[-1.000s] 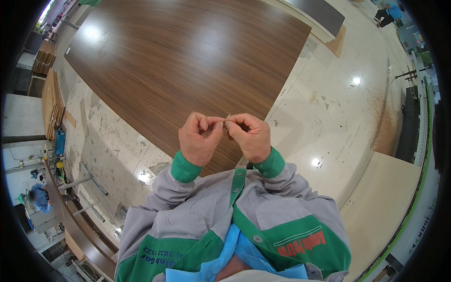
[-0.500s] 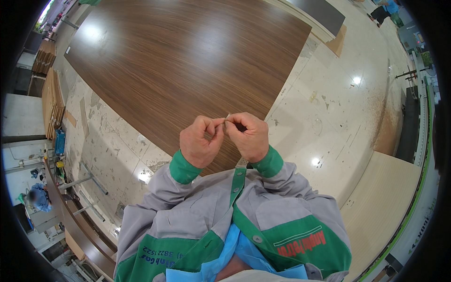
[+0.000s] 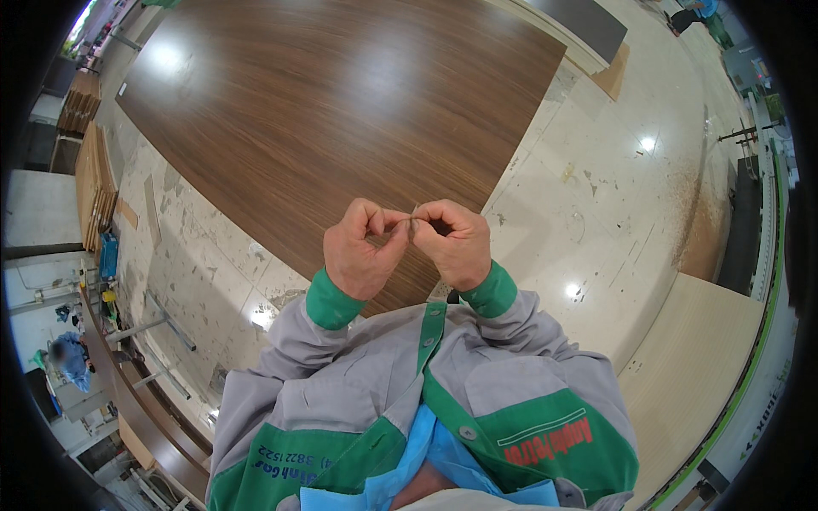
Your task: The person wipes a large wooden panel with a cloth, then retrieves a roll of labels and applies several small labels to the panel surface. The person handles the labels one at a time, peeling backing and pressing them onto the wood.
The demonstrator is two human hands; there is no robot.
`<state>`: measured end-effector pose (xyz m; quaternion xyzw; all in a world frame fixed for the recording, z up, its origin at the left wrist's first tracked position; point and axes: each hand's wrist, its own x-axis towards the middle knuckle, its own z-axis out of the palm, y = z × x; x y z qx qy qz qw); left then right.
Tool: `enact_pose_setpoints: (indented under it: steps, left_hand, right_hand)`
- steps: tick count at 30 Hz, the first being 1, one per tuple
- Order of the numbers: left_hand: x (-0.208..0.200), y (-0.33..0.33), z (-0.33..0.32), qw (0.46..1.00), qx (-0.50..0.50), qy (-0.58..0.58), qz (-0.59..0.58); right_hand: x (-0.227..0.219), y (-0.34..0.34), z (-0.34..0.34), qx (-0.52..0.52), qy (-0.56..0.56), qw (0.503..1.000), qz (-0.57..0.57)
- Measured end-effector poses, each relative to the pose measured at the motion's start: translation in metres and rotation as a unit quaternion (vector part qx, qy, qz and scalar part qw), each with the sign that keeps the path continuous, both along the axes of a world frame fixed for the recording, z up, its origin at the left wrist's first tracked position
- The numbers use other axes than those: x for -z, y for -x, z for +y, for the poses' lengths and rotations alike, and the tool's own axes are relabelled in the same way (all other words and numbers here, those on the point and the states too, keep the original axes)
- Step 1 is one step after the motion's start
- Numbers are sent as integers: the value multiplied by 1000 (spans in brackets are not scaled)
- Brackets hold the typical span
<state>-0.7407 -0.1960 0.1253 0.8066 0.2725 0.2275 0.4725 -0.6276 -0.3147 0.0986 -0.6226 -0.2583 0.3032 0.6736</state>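
Both my hands meet fingertip to fingertip above the near edge of a large dark brown wood-grain panel (image 3: 341,119). My left hand (image 3: 365,249) is closed, thumb and index finger pinched together. Opposite it, my right hand (image 3: 457,245) pinches in the same way. Between the fingertips is a small thin sliver (image 3: 415,209), its pale tip sticking up; its kind is too small to make out. The fingers hide most of it. Grey sleeves with green cuffs cover both forearms.
Several stacked boards (image 3: 96,187) lean at the left. A dark-topped stack of panels (image 3: 575,25) stands at the far right, and a pale board (image 3: 694,341) lies at the near right. One person in blue (image 3: 72,362) is at the left, another (image 3: 692,17) at the far right.
My hands have shifted very slightly, still pinched together around the small sliver. The person at the far right has moved a little.
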Motion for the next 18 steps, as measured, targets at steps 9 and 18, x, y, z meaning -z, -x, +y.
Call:
enact_pose_setpoints:
  steps: [9, 18]
  left_hand:
    - [10, -4, 0, 994, -26, 94, -52]
    - [19, -1, 6, 923, -18, 362, -132]
  right_hand:
    - [0, 1, 1, -16, -6, 998, 53]
    - [13, -3, 3, -56, -70, 968, 235]
